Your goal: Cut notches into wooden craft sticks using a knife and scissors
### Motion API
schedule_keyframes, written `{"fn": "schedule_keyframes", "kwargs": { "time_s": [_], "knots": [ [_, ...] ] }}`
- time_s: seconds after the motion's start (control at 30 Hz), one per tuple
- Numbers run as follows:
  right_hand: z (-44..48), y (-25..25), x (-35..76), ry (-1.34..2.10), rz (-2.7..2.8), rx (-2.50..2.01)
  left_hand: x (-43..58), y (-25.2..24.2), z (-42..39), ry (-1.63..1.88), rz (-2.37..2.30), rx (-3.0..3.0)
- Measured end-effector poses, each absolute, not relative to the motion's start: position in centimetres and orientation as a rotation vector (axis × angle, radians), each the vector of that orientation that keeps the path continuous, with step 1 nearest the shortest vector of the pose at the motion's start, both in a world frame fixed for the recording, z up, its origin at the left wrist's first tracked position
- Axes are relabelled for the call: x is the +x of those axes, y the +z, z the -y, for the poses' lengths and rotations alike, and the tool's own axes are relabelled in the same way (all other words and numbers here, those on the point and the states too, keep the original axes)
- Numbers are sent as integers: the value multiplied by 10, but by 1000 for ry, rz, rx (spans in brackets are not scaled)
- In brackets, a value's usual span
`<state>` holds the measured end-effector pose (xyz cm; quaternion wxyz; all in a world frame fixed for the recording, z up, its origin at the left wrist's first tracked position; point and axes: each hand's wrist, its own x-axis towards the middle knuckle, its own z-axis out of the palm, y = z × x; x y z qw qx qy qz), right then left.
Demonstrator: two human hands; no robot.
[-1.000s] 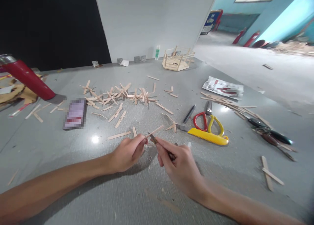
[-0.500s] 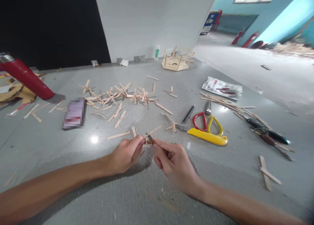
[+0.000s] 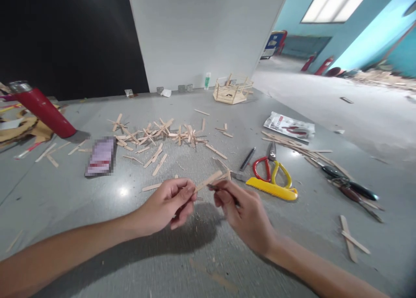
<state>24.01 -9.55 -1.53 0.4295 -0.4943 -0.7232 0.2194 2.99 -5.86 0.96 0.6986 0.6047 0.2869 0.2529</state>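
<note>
My left hand (image 3: pixel 173 202) is closed, pinching a wooden craft stick (image 3: pixel 209 179) that points up and to the right. My right hand (image 3: pixel 242 207) is closed around a small dark blade (image 3: pixel 212 187), most of it hidden by the fingers. The blade's tip sits close beside the stick; whether they touch I cannot tell. Both hands are a little above the grey table (image 3: pixel 156 263). Just right of the right hand lies a yellow utility knife (image 3: pixel 271 189). Pliers (image 3: pixel 261 169) with one red and one yellow handle rest behind it.
Many loose craft sticks (image 3: pixel 162 131) are heaped beyond my hands. A phone (image 3: pixel 100 156) and a red bottle (image 3: pixel 48 111) are at left. A stick-built frame (image 3: pixel 232 92) stands at the back, near a glue stick (image 3: pixel 207 81). Black-handled tools (image 3: pixel 351 183) and a packet (image 3: pixel 289 125) lie right.
My hands have come up off the table and apart slightly. The craft stick now shows its broad face, and the blade is turned more out of sight. The view has tilted upward.
</note>
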Motion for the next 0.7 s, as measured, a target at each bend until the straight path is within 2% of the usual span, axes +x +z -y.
{"fn": "schedule_keyframes", "kwargs": {
  "time_s": [0.17,0.37,0.43,0.5,0.7],
  "knots": [
    [89,-13,252,374,1679,-1347,26,20,78,685,-710,1356],
    [121,-11,245,27,1868,-1179,26,25,94,705,-860,1591],
    [130,-9,242,23,1894,-1143,27,25,95,695,-882,1630],
    [133,-3,237,194,1792,-1181,28,23,96,662,-885,1657],
    [122,15,220,1025,1383,-1280,34,11,100,540,-846,1758]
  ]
}}
